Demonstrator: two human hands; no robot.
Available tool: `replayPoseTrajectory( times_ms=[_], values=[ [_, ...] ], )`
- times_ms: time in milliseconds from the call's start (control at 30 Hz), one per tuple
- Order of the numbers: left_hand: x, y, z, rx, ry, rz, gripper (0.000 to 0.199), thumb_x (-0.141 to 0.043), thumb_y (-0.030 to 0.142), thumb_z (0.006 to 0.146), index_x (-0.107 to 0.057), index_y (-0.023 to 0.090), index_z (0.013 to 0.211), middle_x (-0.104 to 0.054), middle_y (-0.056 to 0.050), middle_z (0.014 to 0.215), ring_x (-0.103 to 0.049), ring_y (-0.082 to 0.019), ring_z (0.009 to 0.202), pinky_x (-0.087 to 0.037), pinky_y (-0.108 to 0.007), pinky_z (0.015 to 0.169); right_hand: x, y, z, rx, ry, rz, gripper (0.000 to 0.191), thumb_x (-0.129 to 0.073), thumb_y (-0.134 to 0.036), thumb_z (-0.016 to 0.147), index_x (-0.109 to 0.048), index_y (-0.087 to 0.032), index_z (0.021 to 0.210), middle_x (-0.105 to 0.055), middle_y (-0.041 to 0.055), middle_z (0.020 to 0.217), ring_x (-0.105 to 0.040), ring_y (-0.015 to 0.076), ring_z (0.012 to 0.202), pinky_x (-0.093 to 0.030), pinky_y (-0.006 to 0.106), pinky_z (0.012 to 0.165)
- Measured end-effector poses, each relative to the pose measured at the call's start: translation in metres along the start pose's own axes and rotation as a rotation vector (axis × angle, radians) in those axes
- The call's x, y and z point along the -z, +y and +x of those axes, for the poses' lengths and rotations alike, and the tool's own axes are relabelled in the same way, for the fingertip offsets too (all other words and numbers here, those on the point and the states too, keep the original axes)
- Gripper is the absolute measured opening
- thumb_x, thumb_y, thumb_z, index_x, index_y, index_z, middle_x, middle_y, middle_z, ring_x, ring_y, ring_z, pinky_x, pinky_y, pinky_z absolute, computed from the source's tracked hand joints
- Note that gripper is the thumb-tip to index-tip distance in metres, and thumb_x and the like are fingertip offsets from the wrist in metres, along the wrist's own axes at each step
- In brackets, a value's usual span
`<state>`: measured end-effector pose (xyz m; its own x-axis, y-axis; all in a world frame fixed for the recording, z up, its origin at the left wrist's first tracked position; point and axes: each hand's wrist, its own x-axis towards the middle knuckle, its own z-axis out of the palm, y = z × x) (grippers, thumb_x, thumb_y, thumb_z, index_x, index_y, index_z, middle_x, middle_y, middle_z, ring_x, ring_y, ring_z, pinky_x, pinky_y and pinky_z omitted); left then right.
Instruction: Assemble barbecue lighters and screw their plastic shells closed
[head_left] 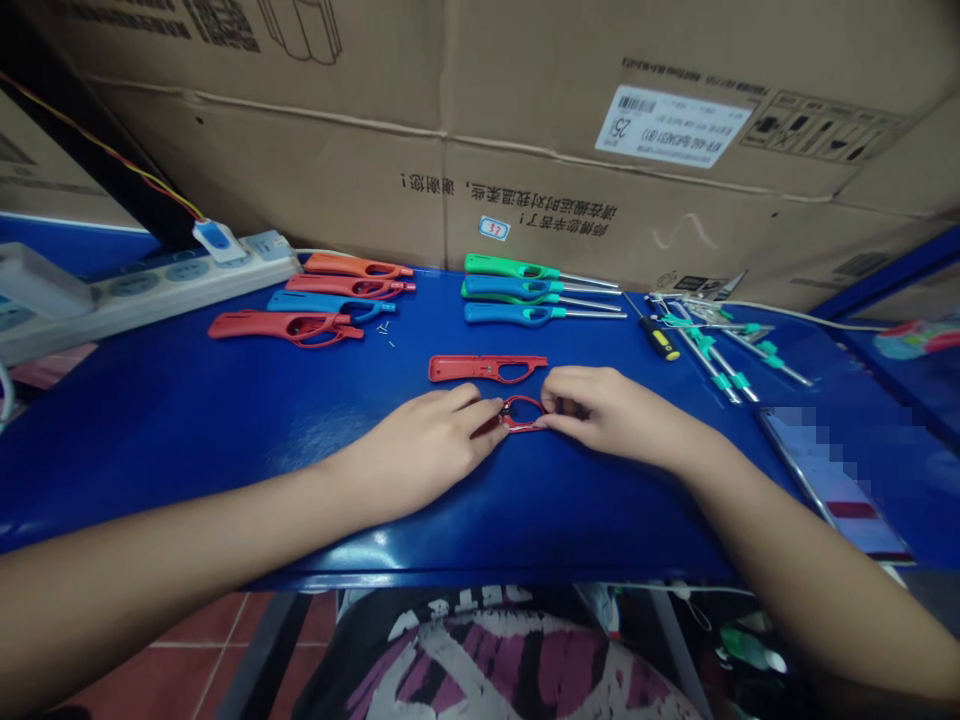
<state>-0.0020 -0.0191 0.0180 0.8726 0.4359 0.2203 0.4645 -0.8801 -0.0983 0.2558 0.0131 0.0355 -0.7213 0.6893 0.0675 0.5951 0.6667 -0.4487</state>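
Both hands meet at a red lighter shell half [525, 425] with a looped trigger opening, low over the blue table. My left hand [442, 440] pinches its left part and covers most of the body. The fingers of my right hand [600, 410] are closed on its right end, beside the loop. A small dark part shows at my left fingertips, too small to make out. Just beyond the hands lies another red shell half [457, 368], its inner side up.
Orange, red and blue handles [262, 325] lie at left near small screws [384, 328] and a power strip [150, 290]. Assembled lighters [502, 314], a screwdriver [660, 340], metal rods [712, 360] and a phone [840, 490] are farther right. Cardboard [337, 170] stands behind.
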Motion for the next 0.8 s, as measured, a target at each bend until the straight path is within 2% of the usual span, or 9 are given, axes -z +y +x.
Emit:
replayPoseTrajectory(
  times_ms=[167,300,400,633,800],
  values=[
    [-0.001,-0.003,-0.002,-0.011,-0.005,-0.012,0.029,-0.056,0.015,0.098,-0.067,0.011,0.124,-0.068,-0.016,0.128,-0.062,-0.030,0.108,-0.059,-0.043,0.085,0.000,0.001,0.000,0.018,0.006,-0.010,0.017,-0.062,-0.021,0.094,-0.053,-0.019,0.080,-0.055,-0.0016,0.074,-0.046,0.0119,0.065,-0.034,0.024,0.063],
    [-0.004,-0.011,-0.003,0.015,0.080,-0.194,0.028,-0.053,0.014,0.099,-0.068,0.014,0.122,-0.070,-0.012,0.128,-0.064,-0.025,0.109,-0.058,-0.041,0.094,0.000,0.000,0.001,0.009,0.008,0.027,0.017,-0.063,-0.022,0.093,-0.053,-0.019,0.079,-0.054,-0.0020,0.073,-0.046,0.0115,0.064,-0.034,0.024,0.062],
    [-0.006,-0.014,-0.003,0.061,0.124,-0.306,0.029,-0.049,0.015,0.101,-0.070,0.019,0.121,-0.071,-0.009,0.127,-0.065,-0.022,0.108,-0.057,-0.039,0.095,0.001,-0.001,0.001,-0.001,0.010,0.047,0.019,-0.065,-0.022,0.093,-0.053,-0.019,0.078,-0.054,-0.0025,0.072,-0.045,0.0111,0.063,-0.033,0.024,0.061],
    [-0.005,-0.013,0.000,0.146,0.119,-0.459,0.026,-0.052,0.017,0.100,-0.071,0.022,0.118,-0.070,-0.008,0.120,-0.062,-0.023,0.110,-0.054,-0.041,0.096,0.000,0.001,0.000,-0.008,0.016,0.057,0.018,-0.064,-0.022,0.093,-0.053,-0.019,0.079,-0.055,-0.0018,0.073,-0.046,0.0118,0.064,-0.034,0.024,0.062],
    [-0.003,-0.011,0.001,0.154,0.087,-0.461,0.027,-0.050,0.017,0.101,-0.069,0.023,0.120,-0.068,-0.008,0.121,-0.061,-0.023,0.112,-0.052,-0.041,0.097,-0.001,0.001,-0.001,0.001,0.006,0.048,0.017,-0.064,-0.020,0.092,-0.053,-0.019,0.080,-0.056,-0.0013,0.075,-0.047,0.0120,0.066,-0.035,0.024,0.063]
  ],
)
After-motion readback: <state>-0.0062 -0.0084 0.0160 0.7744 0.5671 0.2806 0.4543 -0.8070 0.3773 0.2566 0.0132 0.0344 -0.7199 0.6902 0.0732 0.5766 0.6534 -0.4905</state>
